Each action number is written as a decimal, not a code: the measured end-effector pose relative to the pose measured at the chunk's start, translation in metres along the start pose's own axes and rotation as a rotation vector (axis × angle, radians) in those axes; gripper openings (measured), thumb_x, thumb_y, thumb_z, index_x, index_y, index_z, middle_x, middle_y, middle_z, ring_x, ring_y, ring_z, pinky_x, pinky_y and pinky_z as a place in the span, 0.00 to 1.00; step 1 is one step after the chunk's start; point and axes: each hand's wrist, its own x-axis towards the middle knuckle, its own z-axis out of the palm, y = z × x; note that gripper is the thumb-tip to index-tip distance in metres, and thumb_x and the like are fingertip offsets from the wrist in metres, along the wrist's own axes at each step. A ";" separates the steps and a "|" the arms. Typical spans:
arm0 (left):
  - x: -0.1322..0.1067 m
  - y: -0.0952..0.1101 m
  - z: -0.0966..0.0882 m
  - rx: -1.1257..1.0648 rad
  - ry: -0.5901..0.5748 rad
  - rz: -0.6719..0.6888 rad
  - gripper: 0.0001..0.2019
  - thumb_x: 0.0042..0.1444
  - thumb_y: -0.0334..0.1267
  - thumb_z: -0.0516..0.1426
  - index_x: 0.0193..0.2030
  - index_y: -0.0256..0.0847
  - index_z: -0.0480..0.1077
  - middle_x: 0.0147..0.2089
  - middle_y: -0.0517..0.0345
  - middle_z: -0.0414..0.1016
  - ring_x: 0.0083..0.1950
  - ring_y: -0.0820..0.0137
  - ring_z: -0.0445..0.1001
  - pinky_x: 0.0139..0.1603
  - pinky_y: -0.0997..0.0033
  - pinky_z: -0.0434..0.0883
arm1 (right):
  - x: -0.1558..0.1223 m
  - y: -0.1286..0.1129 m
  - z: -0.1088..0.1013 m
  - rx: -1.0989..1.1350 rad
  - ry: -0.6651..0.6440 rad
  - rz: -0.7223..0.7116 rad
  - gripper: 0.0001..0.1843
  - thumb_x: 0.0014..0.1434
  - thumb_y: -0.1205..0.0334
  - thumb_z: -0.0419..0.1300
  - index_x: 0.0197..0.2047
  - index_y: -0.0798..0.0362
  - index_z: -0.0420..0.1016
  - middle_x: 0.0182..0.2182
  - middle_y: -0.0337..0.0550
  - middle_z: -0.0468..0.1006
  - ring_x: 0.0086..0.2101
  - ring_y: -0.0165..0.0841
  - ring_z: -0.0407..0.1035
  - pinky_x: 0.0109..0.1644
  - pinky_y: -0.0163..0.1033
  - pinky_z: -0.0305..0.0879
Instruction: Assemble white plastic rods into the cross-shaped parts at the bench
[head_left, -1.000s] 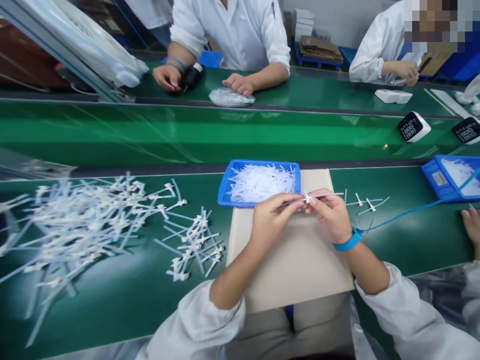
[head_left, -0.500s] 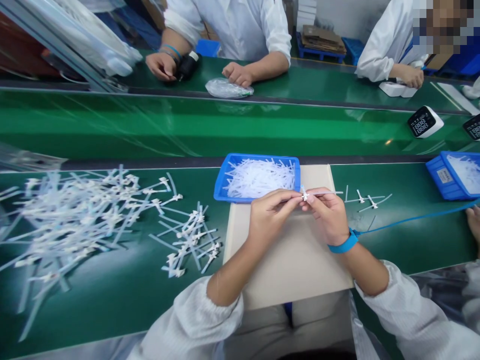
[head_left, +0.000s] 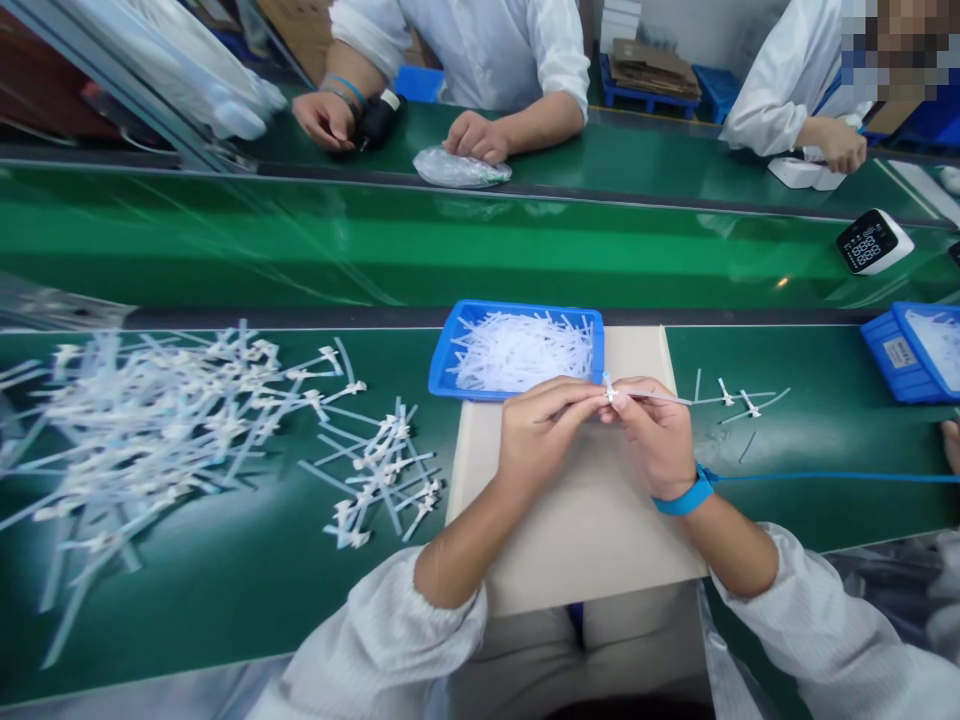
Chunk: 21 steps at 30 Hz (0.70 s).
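Now L hand (head_left: 547,428), R hand (head_left: 656,438) pinch white plastic part (head_left: 610,393) by blue tray edge (head_left: 480,393).

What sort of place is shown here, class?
Probably a factory assembly line: a long green conveyor belt, a blue plastic tray of white plastic parts, and co-workers in white coats.

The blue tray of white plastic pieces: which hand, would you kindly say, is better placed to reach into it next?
Left, I'd judge: the left hand sits right below the blue tray, while the right hand, with its blue wrist strap, lies past the tray's corner.
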 end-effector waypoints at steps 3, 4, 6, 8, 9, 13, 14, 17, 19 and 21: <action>0.002 -0.003 0.000 -0.032 -0.017 -0.031 0.09 0.67 0.35 0.65 0.35 0.43 0.85 0.39 0.55 0.88 0.41 0.66 0.86 0.48 0.68 0.81 | 0.002 -0.003 -0.002 -0.001 -0.023 0.022 0.11 0.65 0.51 0.73 0.41 0.50 0.84 0.35 0.40 0.84 0.36 0.34 0.79 0.45 0.42 0.76; 0.003 -0.003 0.000 -0.039 -0.028 -0.042 0.08 0.66 0.35 0.65 0.35 0.42 0.85 0.39 0.55 0.88 0.41 0.66 0.86 0.48 0.68 0.81 | 0.003 -0.004 -0.003 -0.002 -0.024 0.034 0.11 0.64 0.51 0.74 0.41 0.50 0.84 0.35 0.40 0.84 0.36 0.34 0.79 0.45 0.42 0.77; 0.004 -0.003 0.000 -0.054 -0.040 -0.081 0.06 0.65 0.35 0.66 0.36 0.41 0.85 0.39 0.54 0.88 0.41 0.66 0.86 0.47 0.69 0.82 | 0.005 -0.007 -0.004 -0.002 -0.008 0.058 0.12 0.62 0.51 0.75 0.42 0.50 0.85 0.35 0.40 0.85 0.36 0.35 0.79 0.46 0.43 0.77; 0.005 -0.002 0.001 -0.075 -0.036 -0.126 0.05 0.64 0.36 0.67 0.39 0.40 0.84 0.40 0.53 0.88 0.41 0.66 0.86 0.46 0.70 0.82 | 0.006 -0.009 -0.005 0.010 0.021 0.070 0.14 0.60 0.51 0.77 0.43 0.50 0.85 0.35 0.40 0.85 0.35 0.35 0.80 0.46 0.43 0.78; 0.005 -0.001 0.001 -0.088 -0.030 -0.140 0.05 0.64 0.37 0.67 0.39 0.39 0.84 0.40 0.53 0.88 0.41 0.66 0.86 0.45 0.71 0.82 | 0.007 -0.010 -0.005 0.016 0.029 0.071 0.14 0.59 0.51 0.77 0.43 0.50 0.85 0.34 0.40 0.85 0.34 0.35 0.80 0.45 0.43 0.78; 0.002 0.002 0.003 -0.102 -0.018 -0.143 0.07 0.64 0.39 0.67 0.39 0.39 0.84 0.39 0.52 0.88 0.41 0.66 0.86 0.45 0.71 0.82 | 0.008 -0.009 -0.005 0.005 0.007 0.050 0.13 0.59 0.51 0.77 0.42 0.50 0.86 0.34 0.40 0.86 0.34 0.34 0.80 0.44 0.42 0.78; 0.002 0.002 0.002 -0.095 -0.015 -0.142 0.07 0.64 0.40 0.68 0.38 0.39 0.84 0.39 0.52 0.88 0.41 0.65 0.86 0.45 0.70 0.82 | 0.008 -0.008 -0.005 -0.004 0.005 0.048 0.13 0.60 0.51 0.77 0.41 0.50 0.86 0.34 0.40 0.86 0.34 0.34 0.80 0.44 0.42 0.78; 0.000 0.002 0.000 -0.078 -0.021 -0.120 0.08 0.65 0.41 0.68 0.37 0.40 0.85 0.38 0.52 0.88 0.40 0.65 0.86 0.45 0.69 0.82 | 0.007 -0.005 -0.008 -0.034 0.018 0.081 0.14 0.58 0.50 0.77 0.40 0.50 0.86 0.34 0.41 0.86 0.34 0.36 0.81 0.44 0.43 0.79; 0.001 -0.001 0.000 -0.079 -0.035 -0.080 0.08 0.66 0.40 0.67 0.36 0.41 0.85 0.38 0.52 0.88 0.41 0.65 0.86 0.47 0.68 0.82 | 0.005 -0.003 -0.012 -0.054 0.027 0.100 0.15 0.58 0.49 0.78 0.41 0.49 0.86 0.34 0.41 0.86 0.34 0.36 0.81 0.45 0.44 0.79; 0.001 -0.004 0.002 -0.085 -0.037 -0.037 0.09 0.67 0.41 0.66 0.37 0.41 0.86 0.39 0.52 0.89 0.41 0.65 0.86 0.49 0.67 0.82 | 0.005 -0.003 -0.015 -0.081 0.030 0.083 0.14 0.58 0.49 0.77 0.41 0.49 0.86 0.35 0.41 0.86 0.35 0.36 0.80 0.46 0.44 0.79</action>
